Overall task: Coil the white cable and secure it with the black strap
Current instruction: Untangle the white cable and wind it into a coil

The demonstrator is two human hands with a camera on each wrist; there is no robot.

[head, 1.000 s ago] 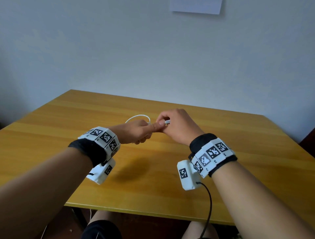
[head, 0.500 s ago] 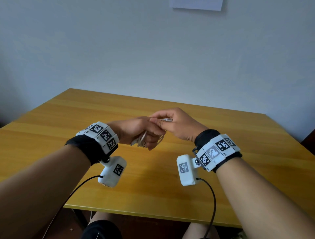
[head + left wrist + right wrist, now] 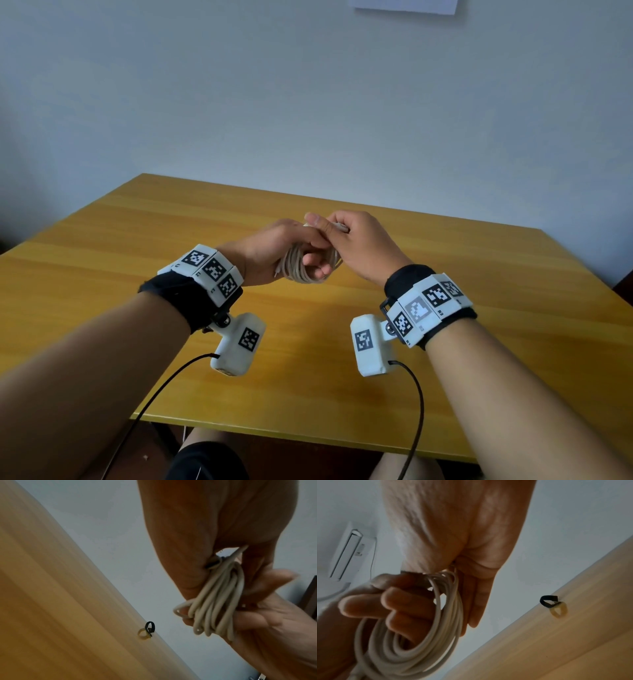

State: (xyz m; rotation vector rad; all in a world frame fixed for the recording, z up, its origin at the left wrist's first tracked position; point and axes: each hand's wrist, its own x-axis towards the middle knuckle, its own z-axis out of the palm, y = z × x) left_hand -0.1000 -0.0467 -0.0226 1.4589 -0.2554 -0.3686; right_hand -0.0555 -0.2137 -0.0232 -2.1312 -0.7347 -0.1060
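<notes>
I hold the white cable (image 3: 297, 270) as a coil of several loops above the middle of the table. My left hand (image 3: 274, 245) grips the coil, and its fingers (image 3: 388, 601) pass through the loops (image 3: 412, 649). My right hand (image 3: 363, 245) meets it from the right and pinches the cable's end (image 3: 339, 226) at the top of the coil (image 3: 221, 595). The black strap (image 3: 149, 627) lies in a small loop on the table beyond the hands (image 3: 548, 601). The hands hide it in the head view.
The yellow wooden table (image 3: 445, 308) reaches to a pale wall. Thin black leads (image 3: 416, 411) hang from both wrist cameras over the near edge. An air conditioner (image 3: 346, 553) is mounted high on the wall.
Both hands have risen from just above the table. The left hand has turned, so the coil now shows below it. The loose loop that stood beyond the hands has been drawn into the coil.
</notes>
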